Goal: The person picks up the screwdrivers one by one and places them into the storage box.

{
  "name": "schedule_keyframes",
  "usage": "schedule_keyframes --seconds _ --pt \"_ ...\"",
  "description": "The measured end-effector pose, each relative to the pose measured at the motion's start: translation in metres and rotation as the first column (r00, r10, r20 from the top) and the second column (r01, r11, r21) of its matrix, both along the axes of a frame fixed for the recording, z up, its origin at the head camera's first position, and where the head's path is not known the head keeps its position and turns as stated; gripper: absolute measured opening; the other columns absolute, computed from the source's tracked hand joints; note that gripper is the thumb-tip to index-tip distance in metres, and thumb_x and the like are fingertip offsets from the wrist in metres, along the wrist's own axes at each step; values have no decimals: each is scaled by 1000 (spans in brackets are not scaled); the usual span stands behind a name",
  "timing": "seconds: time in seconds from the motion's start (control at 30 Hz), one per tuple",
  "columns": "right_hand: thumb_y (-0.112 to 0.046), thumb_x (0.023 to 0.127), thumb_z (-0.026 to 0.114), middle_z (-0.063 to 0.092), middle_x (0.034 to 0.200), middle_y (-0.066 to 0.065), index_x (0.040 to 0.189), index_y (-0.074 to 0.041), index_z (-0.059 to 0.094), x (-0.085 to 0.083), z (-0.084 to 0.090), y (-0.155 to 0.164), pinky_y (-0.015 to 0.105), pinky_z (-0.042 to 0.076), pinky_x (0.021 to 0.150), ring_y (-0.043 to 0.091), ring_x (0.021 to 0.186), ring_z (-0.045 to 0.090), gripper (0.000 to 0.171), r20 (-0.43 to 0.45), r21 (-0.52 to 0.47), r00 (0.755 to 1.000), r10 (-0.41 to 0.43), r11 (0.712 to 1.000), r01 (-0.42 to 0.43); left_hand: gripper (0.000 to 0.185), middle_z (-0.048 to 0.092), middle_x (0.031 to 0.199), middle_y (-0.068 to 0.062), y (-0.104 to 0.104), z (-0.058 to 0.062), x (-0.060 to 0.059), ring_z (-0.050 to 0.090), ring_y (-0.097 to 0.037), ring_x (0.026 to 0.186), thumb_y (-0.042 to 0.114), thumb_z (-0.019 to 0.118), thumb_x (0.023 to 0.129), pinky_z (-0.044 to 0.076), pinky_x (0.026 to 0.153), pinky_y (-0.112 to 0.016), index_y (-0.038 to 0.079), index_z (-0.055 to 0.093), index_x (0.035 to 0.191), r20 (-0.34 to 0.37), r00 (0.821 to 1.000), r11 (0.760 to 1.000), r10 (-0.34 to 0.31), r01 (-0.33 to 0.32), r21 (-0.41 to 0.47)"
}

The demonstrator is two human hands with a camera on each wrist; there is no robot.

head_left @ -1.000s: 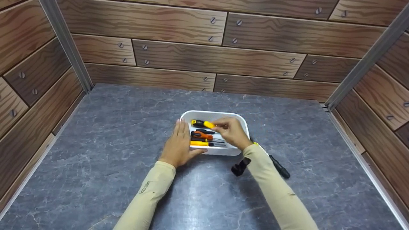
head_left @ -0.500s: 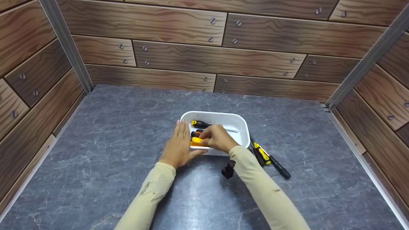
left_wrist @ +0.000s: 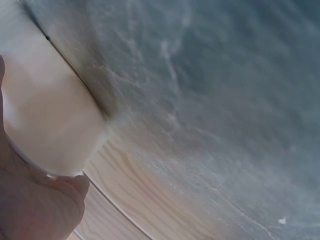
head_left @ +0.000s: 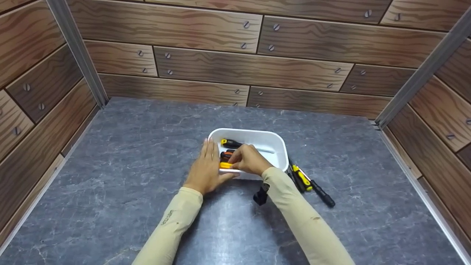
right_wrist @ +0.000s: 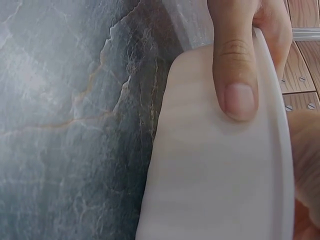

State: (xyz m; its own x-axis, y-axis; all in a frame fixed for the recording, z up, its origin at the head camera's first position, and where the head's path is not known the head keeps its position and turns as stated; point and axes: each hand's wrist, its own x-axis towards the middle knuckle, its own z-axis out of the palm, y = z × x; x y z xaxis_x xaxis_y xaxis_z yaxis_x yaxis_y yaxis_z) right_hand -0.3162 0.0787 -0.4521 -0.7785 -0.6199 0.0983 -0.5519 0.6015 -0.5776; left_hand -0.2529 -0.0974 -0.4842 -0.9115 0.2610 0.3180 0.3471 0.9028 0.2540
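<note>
right hand (head_left: 249, 160) has shifted from tray's far side to near-left rim, thumb now pinching white tray (head_left: 274, 141) wall. left hand (head_left: 206, 167) stays flat, fingers straight against tray's left side. screwdrivers (head_left: 229, 154) lie inside, between hands; 2 more (head_left: 307, 182) right of right wrist.

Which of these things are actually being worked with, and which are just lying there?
In use: white tray, gripped at its near rim by the right hand and steadied by the left hand; screwdrivers in it.

Lying about: two screwdrivers on the table.
</note>
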Motion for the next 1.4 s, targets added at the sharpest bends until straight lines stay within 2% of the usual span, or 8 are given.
schedule_keyframes --seconds 0.2,0.5,0.8,0.97,1.07,1.2,1.3,1.4 --pt "0 79 82 78 84 6 88 -1 81 -1 0 1 29 55 75 11 75 65 8 41 2 999 7 1000 -7 116 24 158 -36 0 0 1 21 -48 149 75 58 87 28 120 -50 -18 28 150 5 1000 1000 -1 1 10" --pt "3 80 81 77 83 11 86 2 80 -2 1 2 24 58 70 15 76 72 6 102 -16 994 36 999 -34 116 26 157 -36 -1 -1 0 21 -47 149 74 60 86 31 119 -50 -18 29 150 -3 1000 1000 2 -2 10" --pt "1 79 82 77 79 10 82 2 80 -5 0 2 20 55 65 7 69 67 4 110 27 994 16 999 -19 115 24 158 -36 0 -1 -1 20 -46 149 73 60 87 30 119 -50 -17 28 151 16 1000 1000 -2 2 15" --pt "3 80 80 77 82 11 85 2 80 -5 -1 3 22 56 68 9 73 69 5 121 21 992 19 1000 -22 115 24 159 -35 0 -2 -1 20 -46 150 74 59 87 32 118 -50 -17 28 151 19 1000 1000 9 -9 4" --pt "3 81 79 77 86 12 89 3 80 -4 1 6 25 58 71 13 76 70 9 120 -17 993 10 1000 -8 115 23 159 -35 0 -2 -1 20 -46 149 74 59 87 32 118 -50 -17 29 151 25 1000 1000 11 -11 -5" --pt "2 83 77 77 90 14 95 5 79 -3 7 16 29 58 73 18 78 70 13 66 -118 998 -25 992 33 116 23 159 -35 1 -1 -1 19 -47 149 75 57 87 29 120 -49 -17 28 151 33 999 1000 10 -10 -21" --pt "2 85 76 77 90 15 95 6 78 -3 12 27 28 56 70 21 76 69 11 -29 -211 997 -74 975 66 117 22 159 -35 1 -1 -1 19 -47 150 76 56 87 28 120 -49 -16 27 151 39 999 999 12 -11 -33" --pt "2 85 76 76 90 15 94 6 78 -5 17 38 27 55 67 23 74 68 10 -131 -291 981 -139 952 96 116 21 159 -35 0 0 -1 19 -46 150 77 55 87 28 119 -50 -15 27 152 40 999 999 19 -17 -40"
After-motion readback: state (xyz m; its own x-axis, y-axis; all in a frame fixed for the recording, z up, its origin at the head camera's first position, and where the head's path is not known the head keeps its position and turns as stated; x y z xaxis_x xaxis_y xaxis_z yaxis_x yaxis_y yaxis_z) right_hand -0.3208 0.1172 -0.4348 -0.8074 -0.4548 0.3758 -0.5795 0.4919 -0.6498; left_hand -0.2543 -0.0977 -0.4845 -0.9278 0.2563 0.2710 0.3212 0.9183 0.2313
